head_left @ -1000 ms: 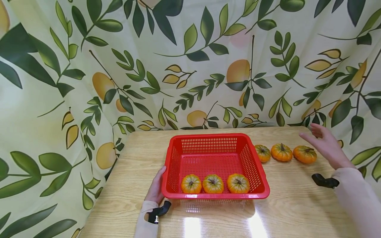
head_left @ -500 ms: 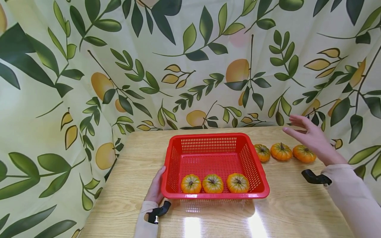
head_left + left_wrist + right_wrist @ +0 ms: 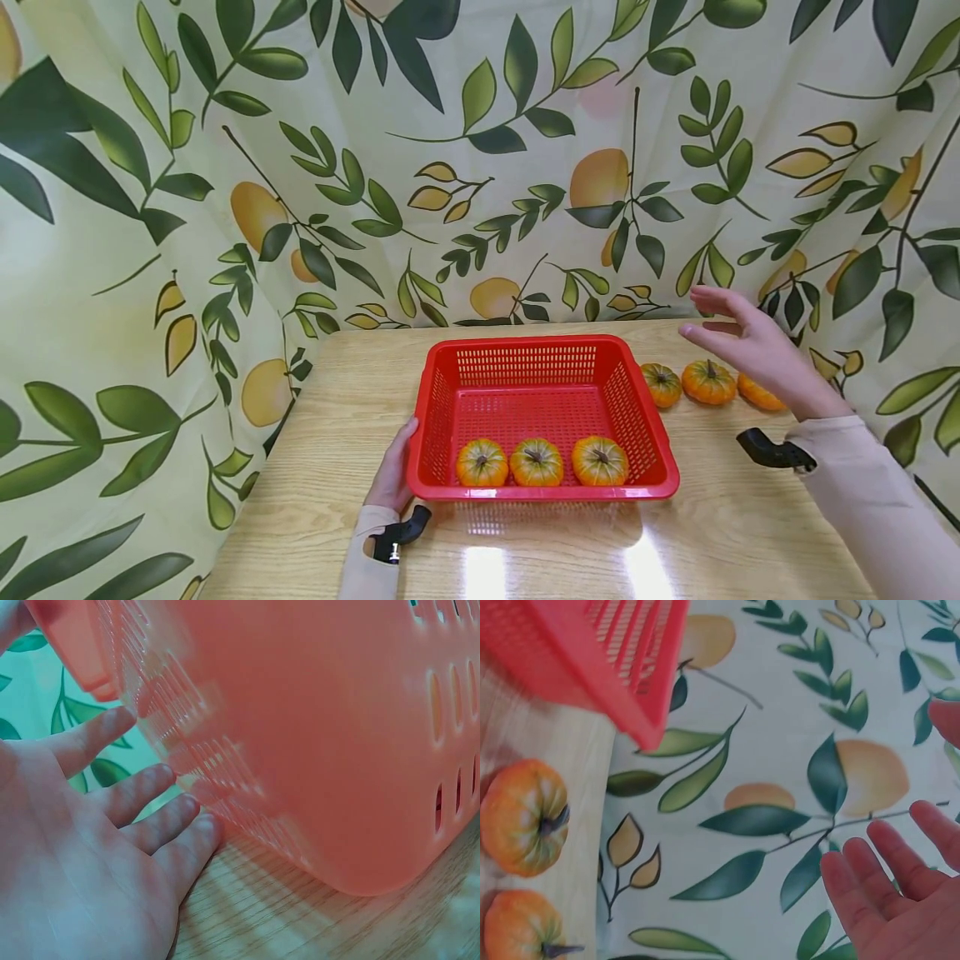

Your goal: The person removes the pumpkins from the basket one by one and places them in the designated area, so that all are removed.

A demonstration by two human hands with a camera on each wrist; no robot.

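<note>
A red plastic basket [image 3: 543, 494] with slotted walls stands on the table. Three small orange-yellow pumpkins, left [image 3: 482, 464], middle [image 3: 537, 464] and right [image 3: 600, 462], line its near side inside. My left hand [image 3: 392, 475] is at the basket's left side; in the left wrist view its extended fingertips [image 3: 196, 829] touch or nearly touch the outer wall. My right hand [image 3: 768, 358] hovers with nothing in it, fingers spread, over the row right of the basket. That row has a greenish-orange pumpkin [image 3: 661, 387], an orange pumpkin [image 3: 708, 383] and another pumpkin [image 3: 759, 394], partly hidden by my hand.
The light wood table [image 3: 300, 508] ends at the back against a curtain [image 3: 525, 208] printed with leaves and fruit, which also hangs along both sides. Black wrist mounts, left [image 3: 405, 529] and right [image 3: 772, 450], jut out from my sleeves.
My right hand has moved left along the row of pumpkins, from beyond the rightmost one, and now covers part of it. The left hand, basket and pumpkins have stayed put.
</note>
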